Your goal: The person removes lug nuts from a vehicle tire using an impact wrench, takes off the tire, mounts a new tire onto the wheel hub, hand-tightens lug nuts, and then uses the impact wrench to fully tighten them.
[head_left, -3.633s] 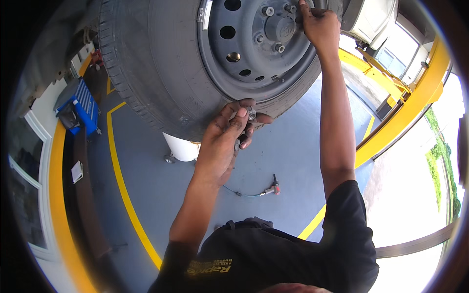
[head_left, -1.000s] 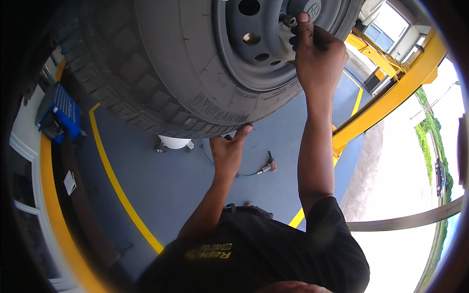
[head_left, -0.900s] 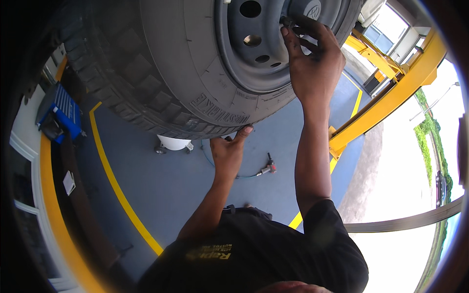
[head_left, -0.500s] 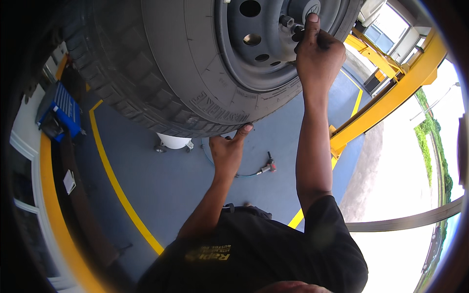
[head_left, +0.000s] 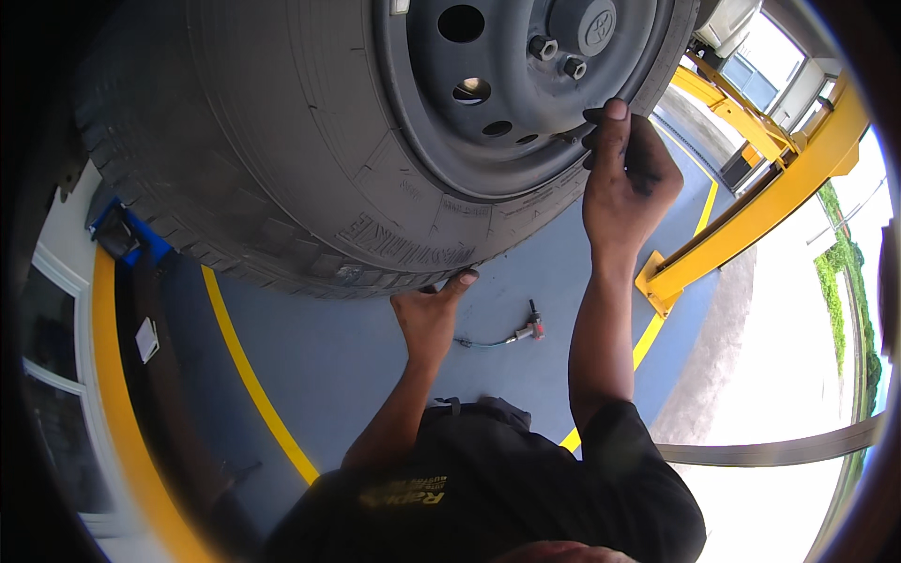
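A large black tyre [head_left: 282,178] on a grey steel wheel rim [head_left: 521,94] fills the upper part of the view, raised off the floor. Two lug nuts [head_left: 542,48] sit beside the round centre cap [head_left: 595,26]. My left hand [head_left: 427,314] grips the tyre's lower edge from beneath, its thumb against the rubber and the other fingers mostly hidden. Off the lower right edge of the rim, my right hand [head_left: 631,174] is closed, fingers curled in by the thumb and darkly smudged. Whatever it may hold is hidden.
An impact wrench [head_left: 530,327] with a hose lies on the blue-grey floor below the tyre. On the right stands a yellow lift post [head_left: 760,206]. A blue case [head_left: 131,235] is by the left wall, and yellow lines [head_left: 244,366] mark the floor.
My right hand has come away from the lug nuts, down to the rim's edge, uncovering a second nut. The view has shifted; my left hand stays at the tyre's bottom.
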Motion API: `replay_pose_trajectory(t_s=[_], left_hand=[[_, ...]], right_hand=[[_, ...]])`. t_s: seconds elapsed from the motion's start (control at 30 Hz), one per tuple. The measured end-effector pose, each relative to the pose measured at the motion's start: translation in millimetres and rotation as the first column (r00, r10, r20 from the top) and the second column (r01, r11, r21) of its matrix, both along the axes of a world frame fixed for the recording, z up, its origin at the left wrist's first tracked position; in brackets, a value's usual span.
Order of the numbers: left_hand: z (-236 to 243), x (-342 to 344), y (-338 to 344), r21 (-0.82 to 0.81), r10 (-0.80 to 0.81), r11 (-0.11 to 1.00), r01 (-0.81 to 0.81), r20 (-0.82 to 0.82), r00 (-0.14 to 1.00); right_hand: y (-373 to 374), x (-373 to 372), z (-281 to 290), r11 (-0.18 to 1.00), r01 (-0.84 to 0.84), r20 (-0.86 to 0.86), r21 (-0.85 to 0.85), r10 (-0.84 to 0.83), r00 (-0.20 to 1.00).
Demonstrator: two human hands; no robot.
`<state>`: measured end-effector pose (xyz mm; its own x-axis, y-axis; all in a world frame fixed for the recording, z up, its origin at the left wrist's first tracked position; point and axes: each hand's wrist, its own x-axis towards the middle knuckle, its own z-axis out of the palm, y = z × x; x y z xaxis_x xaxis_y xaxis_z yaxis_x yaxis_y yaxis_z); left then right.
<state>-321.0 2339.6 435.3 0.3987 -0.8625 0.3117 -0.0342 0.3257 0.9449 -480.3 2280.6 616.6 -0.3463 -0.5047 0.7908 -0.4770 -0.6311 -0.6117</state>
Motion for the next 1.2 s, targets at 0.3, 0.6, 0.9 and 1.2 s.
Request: replay_pose_trajectory(t_s=[0.3, 0.6, 0.9, 1.2], left_hand=[[43, -46, 53, -0.134, -0.381, 0.817, 0.56, -0.855, 0.352], [66, -100, 41, -0.079, -0.335, 0.905, 0.417, -0.737, 0.587], [46, -109, 26, 0.166, -0.238, 0.902, 0.398, -0.579, 0.78], [9, -97, 48, 0.216, -0.048, 0.945, 0.244, -0.648, 0.76]], right_hand=[[66, -44, -117, 0.582, -0.653, -0.17, 0.485, 0.795, 0.582], [50, -91, -101, 0.682, -0.585, -0.509, 0.438, 0.725, 0.464], [-75, -96, 41, 0.908, -0.378, -0.207, -0.181, 0.34, 0.917], [-99, -70, 62, 0.933, -0.276, -0.398, -0.233, 0.167, 0.902]])
